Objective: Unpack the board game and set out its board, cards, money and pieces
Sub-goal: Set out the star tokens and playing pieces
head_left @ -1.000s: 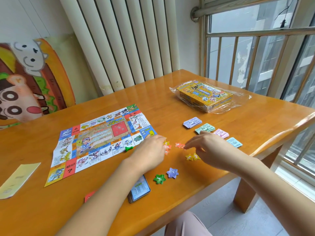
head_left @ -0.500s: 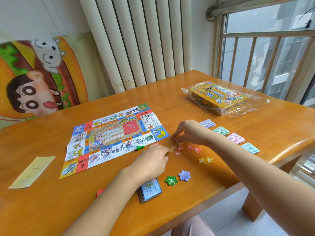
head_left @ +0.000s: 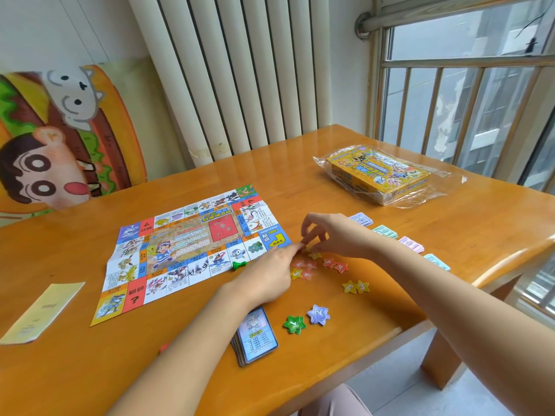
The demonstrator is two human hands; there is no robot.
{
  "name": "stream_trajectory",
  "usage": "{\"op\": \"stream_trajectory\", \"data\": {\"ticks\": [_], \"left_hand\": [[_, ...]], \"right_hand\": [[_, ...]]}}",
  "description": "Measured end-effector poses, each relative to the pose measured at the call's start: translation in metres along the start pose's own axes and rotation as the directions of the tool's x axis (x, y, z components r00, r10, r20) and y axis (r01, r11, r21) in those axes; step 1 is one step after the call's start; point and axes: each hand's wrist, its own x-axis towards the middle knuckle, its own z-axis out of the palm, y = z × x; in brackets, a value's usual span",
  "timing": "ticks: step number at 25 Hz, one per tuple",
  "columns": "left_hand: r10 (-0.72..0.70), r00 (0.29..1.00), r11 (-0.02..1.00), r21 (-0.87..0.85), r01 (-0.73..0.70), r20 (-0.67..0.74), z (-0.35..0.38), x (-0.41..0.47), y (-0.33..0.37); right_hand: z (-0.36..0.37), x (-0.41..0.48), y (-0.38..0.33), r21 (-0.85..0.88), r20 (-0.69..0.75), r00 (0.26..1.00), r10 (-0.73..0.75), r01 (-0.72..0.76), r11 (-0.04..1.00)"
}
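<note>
Sorting thin card stars is where slips could come. The right hand (head_left: 327, 232) arches over the red stars (head_left: 309, 265), fingers curled, tips pinching at the cluster's 12 o'clock end. Whether a star is actually lifted is too small to tell. The left hand (head_left: 267, 274) lies flat-backed, one straight finger touching the same spot and gripping nothing.

The stars overlap and lie flat on the slick table (head_left: 90, 370), so a pinch may well take two at once or flick a neighbour away. One yellow piece sits among the reds, which could end up in the wrong group. The left forearm crosses just above the card deck (head_left: 256, 336) at 6 o'clock, near the table's front edge. A careless pull back could fan the cards or push them off. The green pawn (head_left: 239, 264) lies tipped against the board (head_left: 192, 250) at 9 o'clock and could roll. The last of the four money piles (head_left: 437, 261), at 3 o'clock, sits near the edge.

Red stars read 4, the yellow stars (head_left: 356, 286) read 3, the purple star (head_left: 318, 314) reads 2 and the green star (head_left: 295, 324) reads 1. The board's blue corner shows 起点 and 2000 beside a yellow arrow, and red squares carry "?". Print on the wrapped box (head_left: 378, 175) at 1 o'clock is illegible, and no brand name can be read.
</note>
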Motion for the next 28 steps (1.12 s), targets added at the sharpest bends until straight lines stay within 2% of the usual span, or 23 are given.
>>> {"op": "stream_trajectory", "data": {"ticks": [6, 12, 16, 19, 22, 25, 28], "left_hand": [[0.008, 1.000, 1.000, 0.028, -0.007, -0.014, -0.001, -0.002, -0.006], [0.099, 0.995, 0.995, 0.025, -0.099, -0.019, 0.006, 0.003, -0.002], [0.028, 0.998, 0.999, 0.038, -0.026, -0.053, 0.003, 0.000, -0.002], [-0.023, 0.997, 0.998, 0.064, 0.028, -0.075, -0.001, -0.006, -0.005], [0.007, 0.994, 0.997, 0.076, 0.001, -0.107, 0.000, -0.019, -0.007], [0.076, 0.996, 0.989, 0.128, -0.070, -0.043, 0.004, -0.032, -0.003], [0.066, 0.998, 0.986, 0.152, -0.068, 0.019, 0.006, -0.042, -0.005]], "right_hand": [[-0.002, 0.002, 0.002, -0.142, 0.059, 0.997, -0.052, 0.060, 0.988], [-0.001, 0.001, 0.005, -0.137, 0.026, 0.998, -0.058, 0.061, 0.989], [-0.003, 0.001, 0.010, -0.139, 0.022, 0.998, -0.065, 0.067, 0.988], [-0.009, 0.000, 0.013, -0.217, 0.019, 0.997, -0.070, 0.073, 0.973], [-0.014, -0.002, 0.016, -0.367, 0.056, 0.996, -0.075, 0.090, 0.926], [-0.022, -0.006, 0.016, -0.508, 0.125, 0.989, -0.081, 0.134, 0.851], [-0.030, -0.017, 0.012, -0.559, 0.171, 0.984, -0.050, 0.138, 0.817]]}}
